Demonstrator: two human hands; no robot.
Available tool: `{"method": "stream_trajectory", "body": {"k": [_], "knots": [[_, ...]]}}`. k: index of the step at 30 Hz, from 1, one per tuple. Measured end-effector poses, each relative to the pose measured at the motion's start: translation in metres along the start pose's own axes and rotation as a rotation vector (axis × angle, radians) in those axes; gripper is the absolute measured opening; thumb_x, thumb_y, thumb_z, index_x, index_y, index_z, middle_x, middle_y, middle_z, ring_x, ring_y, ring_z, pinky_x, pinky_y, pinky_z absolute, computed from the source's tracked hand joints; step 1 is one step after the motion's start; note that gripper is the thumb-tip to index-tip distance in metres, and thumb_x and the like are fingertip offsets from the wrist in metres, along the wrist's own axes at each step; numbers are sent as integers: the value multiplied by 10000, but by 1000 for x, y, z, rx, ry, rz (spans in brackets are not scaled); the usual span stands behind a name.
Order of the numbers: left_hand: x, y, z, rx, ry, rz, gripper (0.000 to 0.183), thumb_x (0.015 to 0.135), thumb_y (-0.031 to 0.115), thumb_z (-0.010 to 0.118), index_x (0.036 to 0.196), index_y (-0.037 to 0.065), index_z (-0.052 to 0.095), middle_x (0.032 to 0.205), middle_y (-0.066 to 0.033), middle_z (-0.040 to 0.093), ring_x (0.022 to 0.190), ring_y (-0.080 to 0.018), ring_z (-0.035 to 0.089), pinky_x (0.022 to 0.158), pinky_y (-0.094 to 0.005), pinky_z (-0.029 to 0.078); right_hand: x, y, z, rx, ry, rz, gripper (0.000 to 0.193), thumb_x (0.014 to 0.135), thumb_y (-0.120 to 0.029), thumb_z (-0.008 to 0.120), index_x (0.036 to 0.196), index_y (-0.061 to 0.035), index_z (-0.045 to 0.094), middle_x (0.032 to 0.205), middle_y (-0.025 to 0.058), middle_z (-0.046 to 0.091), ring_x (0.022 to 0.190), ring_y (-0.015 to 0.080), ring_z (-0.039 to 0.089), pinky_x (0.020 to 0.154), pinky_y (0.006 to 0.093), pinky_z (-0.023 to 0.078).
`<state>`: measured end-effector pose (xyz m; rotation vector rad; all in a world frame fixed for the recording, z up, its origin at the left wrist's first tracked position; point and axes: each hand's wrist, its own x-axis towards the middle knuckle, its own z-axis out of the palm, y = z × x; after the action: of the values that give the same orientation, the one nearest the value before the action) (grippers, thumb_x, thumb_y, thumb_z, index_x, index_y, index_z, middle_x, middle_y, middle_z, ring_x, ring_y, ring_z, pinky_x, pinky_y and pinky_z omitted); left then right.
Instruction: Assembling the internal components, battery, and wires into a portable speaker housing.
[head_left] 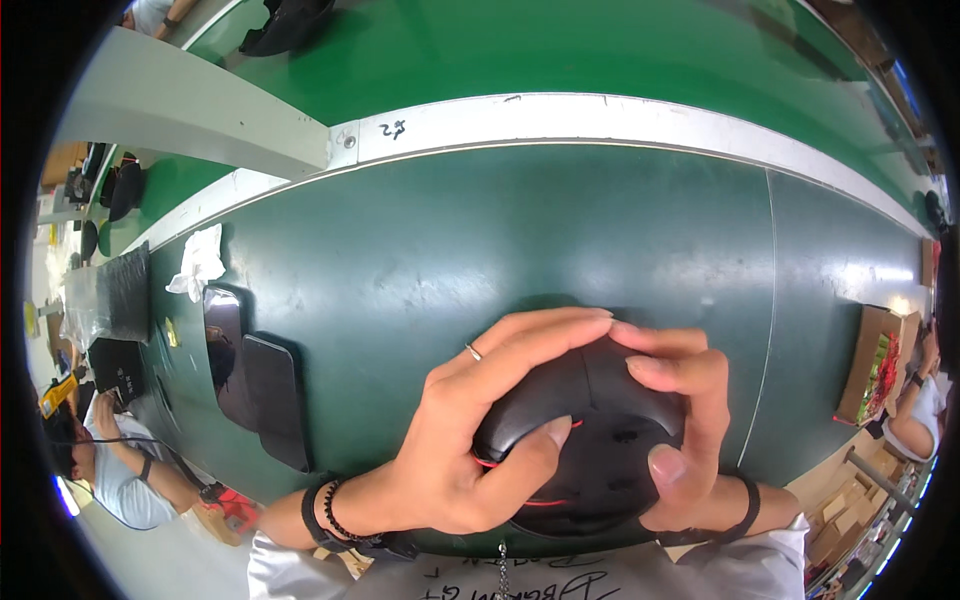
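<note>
A rounded black object [590,440] with a smooth, domed upper part, a seam and thin red lines is held close to my body at the table's near edge. I cannot make out its exact kind. My left hand [470,430] is wrapped round its left side, with the thumb pressed on the near face and the fingers over the top. On the opposite side my right hand [700,410] grips it with bent fingers and thumb. The fingertips of both hands almost meet at its far edge. Its underside is hidden.
Two dark, glossy flat panels [276,390] lie left on the green table [520,230], near a crumpled white cloth [200,262]. A cardboard box [868,365] stands right. Beyond the white rail [600,112] runs a green belt [560,50]. Other people sit at both sides.
</note>
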<state>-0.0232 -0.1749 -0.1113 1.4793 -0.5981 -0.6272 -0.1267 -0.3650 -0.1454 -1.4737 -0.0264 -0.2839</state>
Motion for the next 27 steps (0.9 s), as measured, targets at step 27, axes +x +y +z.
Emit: {"method": "stream_trajectory", "body": {"k": [27], "knots": [[-7,-10,2,35,41,211,509,1007,218,477,1257,-183,669,1326,-379,647,1256,-488,653,1107,-521,512,-11,6,-1,-21,-28,-85,587,961,-398,598,1324,62,573,1379,332,524,1273,402,571,1082,481,481]]}}
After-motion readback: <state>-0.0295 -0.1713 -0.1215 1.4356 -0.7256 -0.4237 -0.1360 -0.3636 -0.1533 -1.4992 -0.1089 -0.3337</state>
